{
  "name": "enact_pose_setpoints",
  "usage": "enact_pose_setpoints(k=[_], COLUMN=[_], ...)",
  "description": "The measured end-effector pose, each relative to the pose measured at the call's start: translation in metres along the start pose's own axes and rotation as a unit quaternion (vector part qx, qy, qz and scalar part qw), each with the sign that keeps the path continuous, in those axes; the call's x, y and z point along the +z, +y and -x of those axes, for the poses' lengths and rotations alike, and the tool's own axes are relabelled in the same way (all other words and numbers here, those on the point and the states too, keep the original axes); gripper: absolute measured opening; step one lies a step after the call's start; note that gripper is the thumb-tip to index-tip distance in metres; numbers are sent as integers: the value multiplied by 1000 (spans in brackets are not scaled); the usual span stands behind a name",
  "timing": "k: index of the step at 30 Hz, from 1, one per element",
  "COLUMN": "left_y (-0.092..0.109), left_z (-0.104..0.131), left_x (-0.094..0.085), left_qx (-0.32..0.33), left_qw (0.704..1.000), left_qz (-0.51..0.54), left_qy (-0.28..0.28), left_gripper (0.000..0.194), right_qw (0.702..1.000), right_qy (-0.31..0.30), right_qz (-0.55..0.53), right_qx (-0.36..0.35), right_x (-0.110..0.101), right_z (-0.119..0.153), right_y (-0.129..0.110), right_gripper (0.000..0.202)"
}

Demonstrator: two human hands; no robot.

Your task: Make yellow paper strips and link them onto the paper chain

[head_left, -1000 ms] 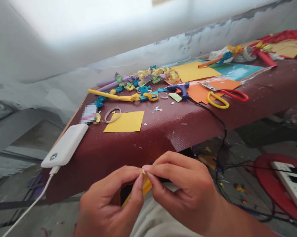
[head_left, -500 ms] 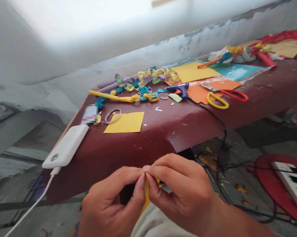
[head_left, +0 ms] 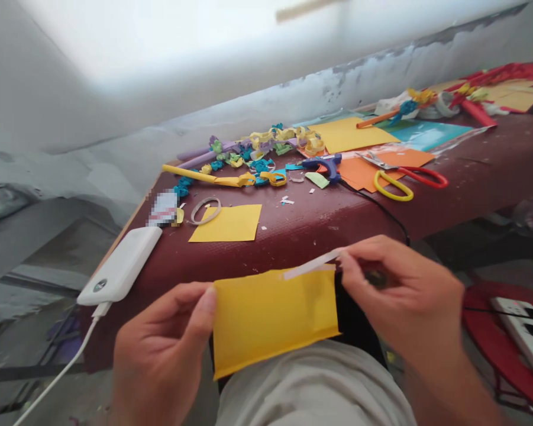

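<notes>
Over my lap, my left hand (head_left: 164, 343) pinches the left edge of a yellow sheet of paper (head_left: 270, 319) between thumb and fingertips. The sheet has a folded strip along its lower edge. My right hand (head_left: 403, 302) grips the end of a thin whitish strip (head_left: 313, 264), which looks like tape backing, just above the sheet's upper right corner. The strip slants down to the sheet's top edge and appears joined to it there. On the table ahead lie a smaller yellow paper (head_left: 235, 223) and a tape ring (head_left: 197, 207) overlapping it.
The dark red table (head_left: 293, 236) holds a white power bank (head_left: 122, 266) with a cable, a blue glue gun (head_left: 330, 165), scissors (head_left: 394, 183), orange paper (head_left: 359, 177) and paper garlands (head_left: 257, 148). A power strip (head_left: 521, 331) rests on a red stool (head_left: 479, 349) at right.
My hands were pinched together over the paper's edge; now they are apart. The yellow sheet is spread flat between them, and my right hand has drawn the whitish strip up and right.
</notes>
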State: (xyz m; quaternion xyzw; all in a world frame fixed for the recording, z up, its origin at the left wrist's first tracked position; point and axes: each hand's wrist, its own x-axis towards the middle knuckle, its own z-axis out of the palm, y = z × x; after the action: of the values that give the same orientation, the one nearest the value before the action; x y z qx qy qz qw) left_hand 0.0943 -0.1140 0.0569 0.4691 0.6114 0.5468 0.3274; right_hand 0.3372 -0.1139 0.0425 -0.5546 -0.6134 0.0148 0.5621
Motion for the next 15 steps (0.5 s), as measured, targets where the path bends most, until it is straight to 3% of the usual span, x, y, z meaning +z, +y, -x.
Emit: enact_pose_setpoints(k=[2, 4, 6, 10, 12, 14, 15], left_y=[-5, -7, -7, -7, -9, -13, -14], left_z=[-13, -27, -39, -67, -86, -109, -120], left_x=[-3, -5, -6, 3, 12, 23, 29], left_qx=[-50, -53, -41, 6, 55, 83, 93], left_qw=[994, 985, 983, 990, 993, 994, 994], left_qz=[98, 163, 177, 131, 95, 46, 12], left_qy=[-9, -19, -4, 47, 54, 54, 53], left_gripper=[29, 29, 26, 24, 24, 27, 29], right_qw=[996, 988, 977, 919, 919, 915, 913], right_qy=[44, 57, 48, 71, 7, -81, -67], right_qz=[70, 141, 206, 384, 395, 391, 396], right_qx=[24, 26, 23, 58, -20, -63, -67], right_x=[-15, -33, -56, -110, -129, -133, -127], right_z=[-3, -4, -3, 7, 12, 12, 10], right_y=[18, 38, 60, 110, 133, 141, 138], right_gripper=[7, 4, 7, 9, 13, 19, 23])
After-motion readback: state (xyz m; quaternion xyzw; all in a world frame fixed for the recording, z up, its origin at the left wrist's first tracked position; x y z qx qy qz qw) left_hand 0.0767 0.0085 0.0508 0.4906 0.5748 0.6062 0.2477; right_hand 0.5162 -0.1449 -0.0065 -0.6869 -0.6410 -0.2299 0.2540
